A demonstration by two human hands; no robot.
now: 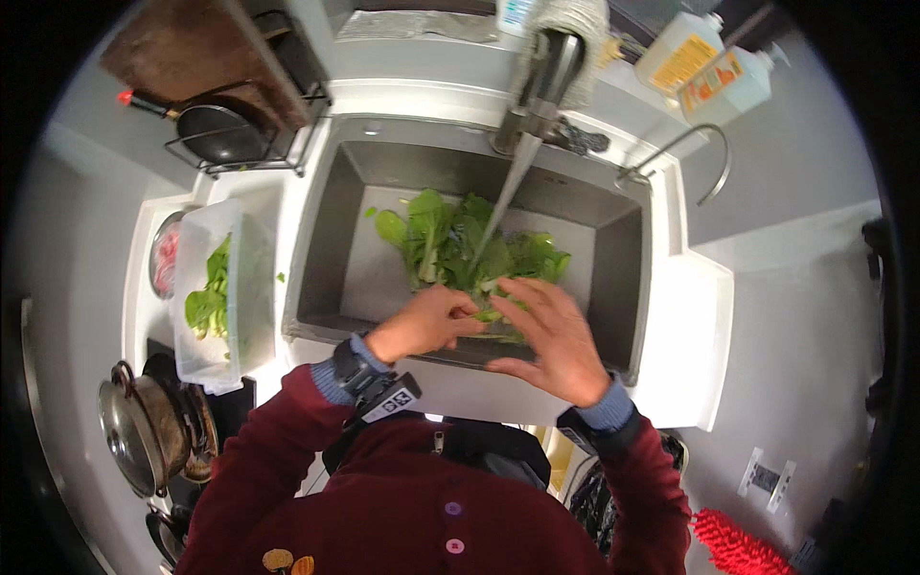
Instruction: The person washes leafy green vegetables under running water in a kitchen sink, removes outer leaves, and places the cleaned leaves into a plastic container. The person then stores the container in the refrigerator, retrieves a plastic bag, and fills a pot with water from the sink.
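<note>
Leafy greens (pixel 460 244) in sink (pixel 623 278), touching both hands' fingertips

matt metal sink (pixel 613 278), clear plastic tub (pixel 251 287) (glossy)

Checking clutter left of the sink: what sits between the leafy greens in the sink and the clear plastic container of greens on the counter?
Head view: only the sink's left wall and rim, then a bare white counter strip, separate the leafy greens from the clear container.
</note>
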